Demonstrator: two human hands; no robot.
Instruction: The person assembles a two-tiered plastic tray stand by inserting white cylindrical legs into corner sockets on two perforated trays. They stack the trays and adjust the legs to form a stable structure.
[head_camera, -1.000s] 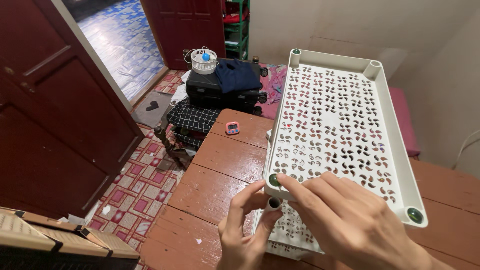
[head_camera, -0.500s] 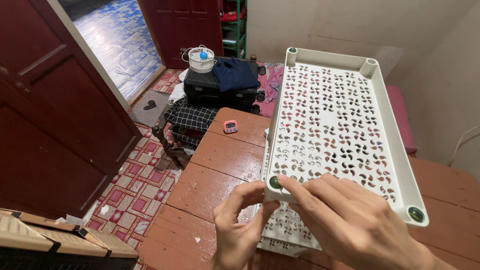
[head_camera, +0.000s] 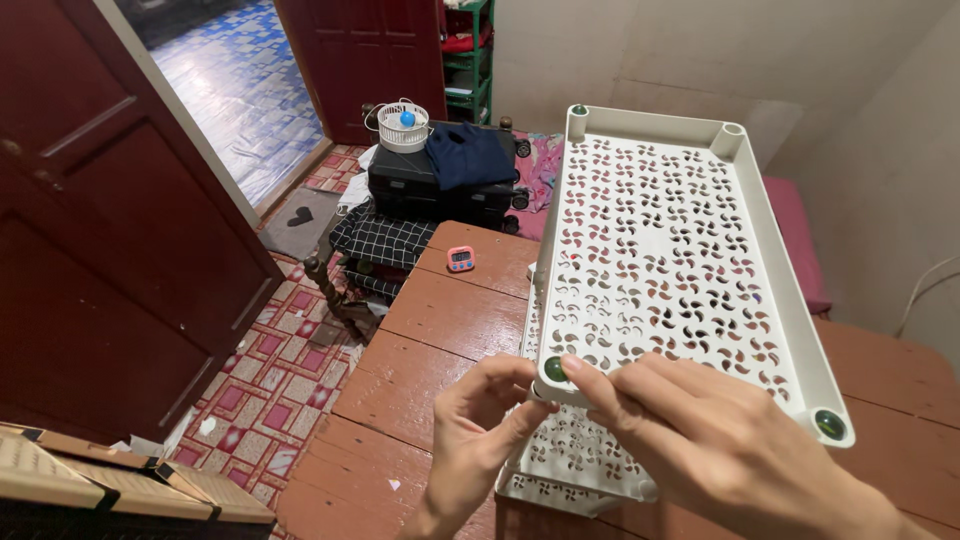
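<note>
A white plastic rack shelf (head_camera: 660, 250) with leaf-shaped cut-outs stands over a wooden table (head_camera: 450, 320). A second white perforated shelf (head_camera: 575, 455) lies under it on the table. My right hand (head_camera: 700, 440) rests on the upper shelf's near edge, with fingertips by the near-left corner socket (head_camera: 553, 368). My left hand (head_camera: 480, 415) pinches just below that corner, where a leg or post is hidden by the fingers. Another dark socket (head_camera: 827, 424) shows at the near-right corner.
A small pink timer (head_camera: 461, 259) sits at the table's far edge. Beyond it are a chair with checked cloth (head_camera: 380, 240), a black suitcase (head_camera: 420, 185) with a small white fan (head_camera: 404, 125) and dark clothing. A dark red door (head_camera: 110, 240) is at left, a wicker item (head_camera: 100, 490) below.
My view has shifted slightly. My left hand's fingers have closed in tighter under the shelf's near-left corner; my right hand stays on the edge.
</note>
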